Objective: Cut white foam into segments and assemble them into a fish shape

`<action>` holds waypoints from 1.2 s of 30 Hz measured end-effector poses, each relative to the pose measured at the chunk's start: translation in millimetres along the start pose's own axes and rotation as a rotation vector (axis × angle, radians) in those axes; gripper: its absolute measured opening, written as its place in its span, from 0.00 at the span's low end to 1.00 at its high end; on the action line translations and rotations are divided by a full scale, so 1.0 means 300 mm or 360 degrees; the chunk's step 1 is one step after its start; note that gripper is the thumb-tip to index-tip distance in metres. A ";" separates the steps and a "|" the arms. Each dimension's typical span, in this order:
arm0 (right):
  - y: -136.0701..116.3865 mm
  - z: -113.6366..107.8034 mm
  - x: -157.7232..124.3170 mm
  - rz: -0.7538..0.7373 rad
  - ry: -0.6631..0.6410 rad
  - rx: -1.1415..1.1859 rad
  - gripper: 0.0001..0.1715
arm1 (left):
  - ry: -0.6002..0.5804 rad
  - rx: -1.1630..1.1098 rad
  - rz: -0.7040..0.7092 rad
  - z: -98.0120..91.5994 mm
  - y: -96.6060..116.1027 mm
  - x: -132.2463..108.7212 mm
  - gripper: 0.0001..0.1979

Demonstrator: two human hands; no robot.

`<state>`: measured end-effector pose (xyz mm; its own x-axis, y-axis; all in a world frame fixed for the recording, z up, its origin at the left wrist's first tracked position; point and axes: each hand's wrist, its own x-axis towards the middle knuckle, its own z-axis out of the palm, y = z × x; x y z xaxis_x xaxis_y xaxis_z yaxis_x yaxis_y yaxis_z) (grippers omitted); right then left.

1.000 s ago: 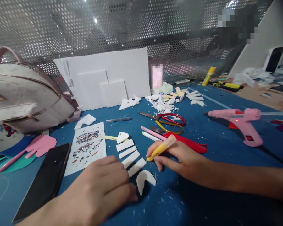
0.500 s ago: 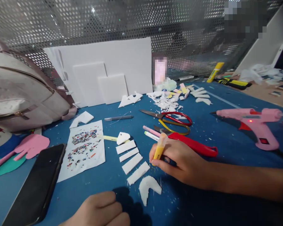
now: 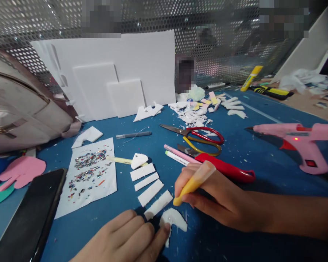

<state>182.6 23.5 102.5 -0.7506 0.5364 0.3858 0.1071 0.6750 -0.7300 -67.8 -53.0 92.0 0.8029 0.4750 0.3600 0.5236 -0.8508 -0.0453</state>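
Observation:
Between the fingers of my right hand (image 3: pixel 207 193) is a yellow marker (image 3: pixel 194 183), tilted, its lower end just above the table by the cut foam. My left hand (image 3: pixel 128 233) lies low on the table, one finger stretched onto a curved white foam piece (image 3: pixel 177 219), the other fingers bent. Several white foam strips (image 3: pixel 150 193) run in a row up from that piece to a rounded triangular foam piece (image 3: pixel 139 161) with a small hole. The triangular piece rests on a pale yellow pen (image 3: pixel 121 160).
Scissors (image 3: pixel 205 135), a red-handled tool (image 3: pixel 226 169) and a pink pen (image 3: pixel 177 153) lie beyond my right hand. A pink glue gun (image 3: pixel 297 142) is at right. On the left are a sheet with glittery bits (image 3: pixel 93 196), a phone (image 3: pixel 32 214) and a bag (image 3: pixel 22 109).
My left hand has moved right and uncurled a finger onto the curved foam piece. The marker in my right hand has tipped from nearly upright to slanted, its lower end nearer that piece.

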 end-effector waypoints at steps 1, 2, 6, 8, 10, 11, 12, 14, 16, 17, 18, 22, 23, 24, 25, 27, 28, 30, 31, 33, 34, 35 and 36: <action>-0.006 0.002 0.000 -0.0021 -0.0002 0.0007 0.08 | 0.0014 0.0007 0.0008 0.000 0.002 -0.001 0.14; -0.011 0.005 0.000 -0.0038 0.0002 0.0007 0.10 | 0.0014 0.0010 0.0013 0.001 0.004 -0.003 0.14; -0.019 0.019 -0.006 -0.0033 -0.0007 -0.0042 0.13 | -0.0015 -0.0069 0.0037 -0.002 0.005 -0.014 0.17; -0.018 0.026 -0.009 -0.0029 -0.0016 -0.0062 0.12 | -0.0024 -0.0116 0.0045 -0.005 0.004 -0.017 0.19; -0.016 0.033 -0.013 -0.0042 -0.0003 -0.0066 0.13 | -0.0030 -0.0140 0.0042 -0.009 0.004 -0.017 0.19; -0.016 0.036 -0.014 -0.0046 -0.0004 -0.0067 0.13 | -0.0036 -0.0135 0.0040 -0.012 0.005 -0.015 0.19; -0.015 0.039 -0.016 -0.0046 -0.0005 -0.0067 0.14 | -0.0041 -0.0123 0.0038 -0.015 0.006 -0.013 0.19; -0.013 0.046 -0.017 -0.0030 -0.0016 -0.0051 0.15 | -0.0037 -0.0101 0.0039 -0.019 0.009 -0.009 0.19; -0.011 0.052 -0.017 -0.0012 -0.0024 -0.0039 0.16 | -0.0026 -0.0095 0.0048 -0.021 0.009 -0.005 0.19; -0.010 0.055 -0.016 -0.0014 -0.0024 -0.0035 0.17 | -0.0014 -0.0104 0.0051 -0.021 0.009 -0.004 0.19; -0.008 0.058 -0.015 -0.0029 -0.0022 -0.0031 0.18 | -0.0014 -0.0115 0.0058 -0.020 0.008 -0.002 0.19; -0.005 0.069 -0.009 -0.0097 -0.0011 -0.0020 0.21 | -0.0039 -0.0146 0.0063 -0.012 0.006 -0.001 0.18; -0.005 0.071 -0.007 -0.0107 -0.0011 -0.0020 0.21 | -0.0046 -0.0150 0.0057 -0.011 0.006 -0.001 0.17; -0.006 0.074 -0.005 -0.0115 -0.0012 -0.0020 0.21 | -0.0031 -0.0160 0.0061 -0.011 0.007 -0.002 0.17; -0.007 0.076 -0.003 -0.0123 -0.0010 -0.0018 0.21 | -0.0028 -0.0168 0.0056 -0.012 0.008 -0.002 0.17; -0.010 0.079 0.001 -0.0138 -0.0005 0.0004 0.21 | -0.0020 -0.0184 0.0052 -0.015 0.010 -0.003 0.17; -0.011 0.081 0.003 -0.0147 -0.0001 0.0017 0.20 | -0.0019 -0.0192 0.0050 -0.017 0.010 -0.003 0.17; -0.013 0.084 0.005 -0.0172 0.0012 0.0022 0.19 | -0.0028 -0.0208 0.0045 -0.018 0.010 -0.005 0.17; -0.013 0.086 0.005 -0.0175 0.0016 0.0014 0.18 | -0.0032 -0.0213 0.0044 -0.018 0.010 -0.005 0.17; -0.012 0.090 0.004 -0.0171 0.0027 -0.0008 0.17 | -0.0024 -0.0220 0.0043 -0.017 0.011 -0.007 0.16; -0.011 0.093 0.003 -0.0168 0.0028 -0.0016 0.16 | -0.0024 -0.0223 0.0044 -0.017 0.011 -0.007 0.16; -0.010 0.095 0.001 -0.0164 0.0028 -0.0022 0.15 | -0.0019 -0.0227 0.0042 -0.016 0.011 -0.008 0.16; -0.009 0.097 0.000 -0.0156 0.0026 -0.0023 0.15 | -0.0022 -0.0234 0.0039 -0.017 0.011 -0.008 0.16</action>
<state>163.3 6.9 87.9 -0.7471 0.4756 0.4644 0.0432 0.7318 -0.6801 -69.3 -58.1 95.8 0.8193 0.4558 0.3478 0.4572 -0.8854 0.0835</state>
